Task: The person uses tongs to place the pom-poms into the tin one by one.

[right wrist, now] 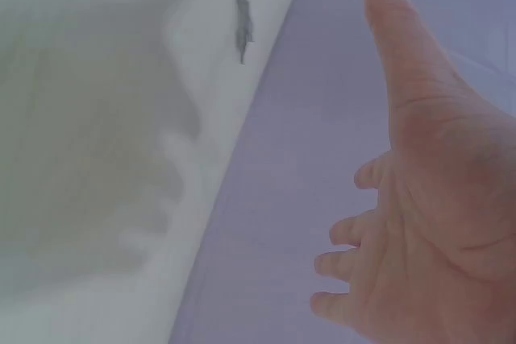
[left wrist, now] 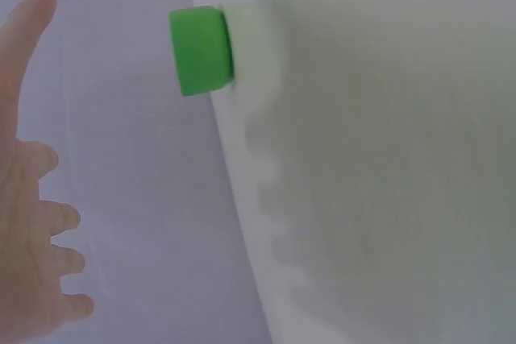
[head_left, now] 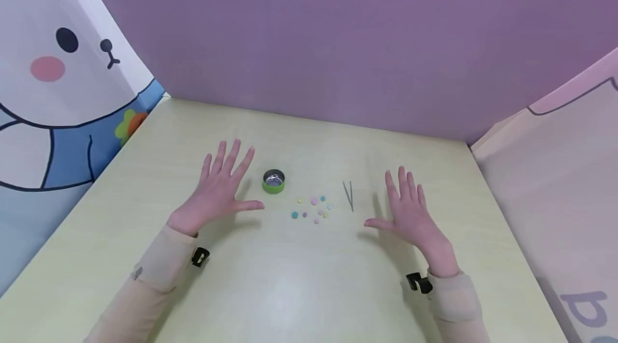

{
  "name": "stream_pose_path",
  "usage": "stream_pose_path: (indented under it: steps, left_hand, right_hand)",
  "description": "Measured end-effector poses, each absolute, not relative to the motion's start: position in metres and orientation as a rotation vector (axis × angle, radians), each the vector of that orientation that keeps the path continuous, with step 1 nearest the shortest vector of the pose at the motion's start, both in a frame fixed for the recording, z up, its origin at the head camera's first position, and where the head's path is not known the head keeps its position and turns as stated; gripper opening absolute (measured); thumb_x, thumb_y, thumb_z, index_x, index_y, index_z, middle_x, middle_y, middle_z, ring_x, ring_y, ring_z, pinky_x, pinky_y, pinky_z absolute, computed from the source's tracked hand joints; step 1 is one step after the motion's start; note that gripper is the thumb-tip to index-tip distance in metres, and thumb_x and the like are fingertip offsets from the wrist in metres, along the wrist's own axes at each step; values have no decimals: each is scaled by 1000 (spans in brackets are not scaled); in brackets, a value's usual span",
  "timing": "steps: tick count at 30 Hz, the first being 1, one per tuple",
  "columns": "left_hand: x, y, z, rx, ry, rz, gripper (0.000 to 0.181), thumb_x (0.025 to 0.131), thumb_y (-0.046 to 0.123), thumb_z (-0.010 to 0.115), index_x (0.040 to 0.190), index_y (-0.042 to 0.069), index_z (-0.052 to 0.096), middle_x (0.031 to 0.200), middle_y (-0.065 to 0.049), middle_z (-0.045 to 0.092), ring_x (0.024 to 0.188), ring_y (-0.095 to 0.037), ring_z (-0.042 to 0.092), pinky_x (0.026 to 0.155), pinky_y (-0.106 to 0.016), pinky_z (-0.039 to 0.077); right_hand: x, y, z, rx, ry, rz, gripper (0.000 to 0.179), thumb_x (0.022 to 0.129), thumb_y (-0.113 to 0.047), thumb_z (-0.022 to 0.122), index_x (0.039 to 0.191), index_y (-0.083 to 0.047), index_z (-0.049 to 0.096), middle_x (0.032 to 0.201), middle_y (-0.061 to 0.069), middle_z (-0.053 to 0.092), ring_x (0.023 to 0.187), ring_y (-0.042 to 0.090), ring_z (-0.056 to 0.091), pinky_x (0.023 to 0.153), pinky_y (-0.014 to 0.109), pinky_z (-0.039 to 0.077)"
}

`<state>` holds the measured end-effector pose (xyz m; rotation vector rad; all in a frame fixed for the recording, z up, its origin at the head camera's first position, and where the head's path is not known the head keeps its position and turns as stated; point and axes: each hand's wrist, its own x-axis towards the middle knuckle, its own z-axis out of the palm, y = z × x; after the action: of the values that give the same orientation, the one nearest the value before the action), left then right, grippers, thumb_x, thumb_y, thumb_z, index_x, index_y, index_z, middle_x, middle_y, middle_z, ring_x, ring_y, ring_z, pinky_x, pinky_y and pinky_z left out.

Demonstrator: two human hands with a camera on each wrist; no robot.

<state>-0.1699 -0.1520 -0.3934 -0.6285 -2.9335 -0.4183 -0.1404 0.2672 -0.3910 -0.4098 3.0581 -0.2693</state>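
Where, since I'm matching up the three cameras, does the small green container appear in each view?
Head: the green container is left of centre, a little below mid-height.
Left wrist: it is in the upper part, left of centre.
Right wrist: not in it.
Shared landmark: the edge where the pale table meets the purple backdrop.

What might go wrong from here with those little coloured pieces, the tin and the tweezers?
The small coloured pieces lie loose on the table, so a careless brush might scatter them. The green tin stands near the left hand, which might knock it. The tweezers look thin, so the right hand might fumble them.
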Motion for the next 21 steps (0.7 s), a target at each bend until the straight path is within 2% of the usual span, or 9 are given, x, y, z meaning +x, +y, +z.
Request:
stream_pose_path:
  steps: [6, 10, 16, 21]
  left_hand:
    - [-177, -147, -387, -687, -2920, -433, 119, 76, 61, 76, 161, 14, 8, 168, -20, -6, 152, -49, -7, 119, -75, 5]
    - [-181, -144, -389, -738, -2898, -444, 117, 77, 60, 75, 160, 11, 10, 167, -21, -2, 153, -48, -5, 120, -74, 8]
    - [-186, -140, -393, -839, -2896, -490, 115, 81, 57, 73, 160, 5, 6, 168, -18, 0, 154, -44, -1, 124, -66, 9]
    - [-187, -136, -391, -876, -2923, -538, 113, 84, 57, 70, 159, 2, 5, 168, -17, 0, 155, -40, -1, 126, -62, 10]
  right_hand:
    - [-141, 263, -386, -448, 3091, -260, 120, 81, -61, 71, 159, -2, 2, 163, 31, -7, 150, 55, -1, 119, 73, 10]
    - [-144, 259, -389, -489, 3113, -248, 114, 82, -59, 71, 159, -1, 9, 164, 31, -1, 150, 55, 5, 119, 72, 14]
    - [-147, 252, -395, -609, 3193, -213, 99, 85, -55, 70, 155, -1, 26, 161, 30, 21, 145, 54, 27, 117, 68, 29]
    - [-149, 244, -397, -633, 3225, -245, 87, 87, -52, 70, 149, 0, 39, 155, 27, 37, 136, 50, 43, 105, 66, 44]
